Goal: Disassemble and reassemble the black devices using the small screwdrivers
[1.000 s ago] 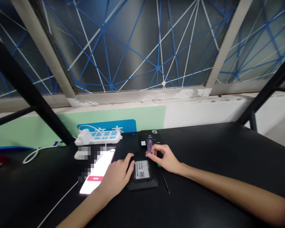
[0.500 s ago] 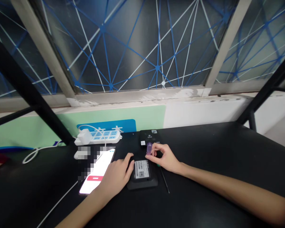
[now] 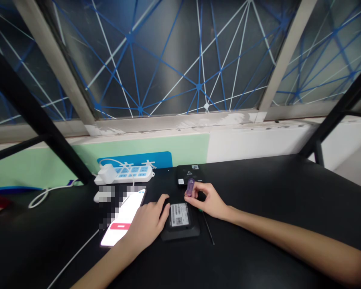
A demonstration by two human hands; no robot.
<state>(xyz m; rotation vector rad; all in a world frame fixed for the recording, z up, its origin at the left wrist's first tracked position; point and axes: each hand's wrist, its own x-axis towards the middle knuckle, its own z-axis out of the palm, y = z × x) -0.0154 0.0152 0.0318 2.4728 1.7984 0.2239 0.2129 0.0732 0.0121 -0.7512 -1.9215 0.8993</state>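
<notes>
My right hand (image 3: 209,200) pinches a screwdriver (image 3: 191,187) by its see-through purple handle, just behind the far edge of a black box (image 3: 180,232). The handle leans slightly right; its tip is hidden. The box lies on the desk with a white printed label (image 3: 179,214) facing up. At the box's left side rests my left hand (image 3: 149,220), thumb and index finger spread, the thumb against the edge. A second screwdriver (image 3: 209,229), its dark shaft showing and a bit of green at the top, lies right of the box, partly under my right hand.
Behind the box sits another black box (image 3: 185,171). A lit phone (image 3: 123,218) lies left, partly under my left forearm. Further back are a white power strip (image 3: 135,174) with a plugged-in charger (image 3: 106,173) and white cables. Dark metal posts (image 3: 63,156) flank the desk.
The purple screwdriver handle has tipped a little to the right and up in my right fingers. My left hand and the labelled box stay in place.
</notes>
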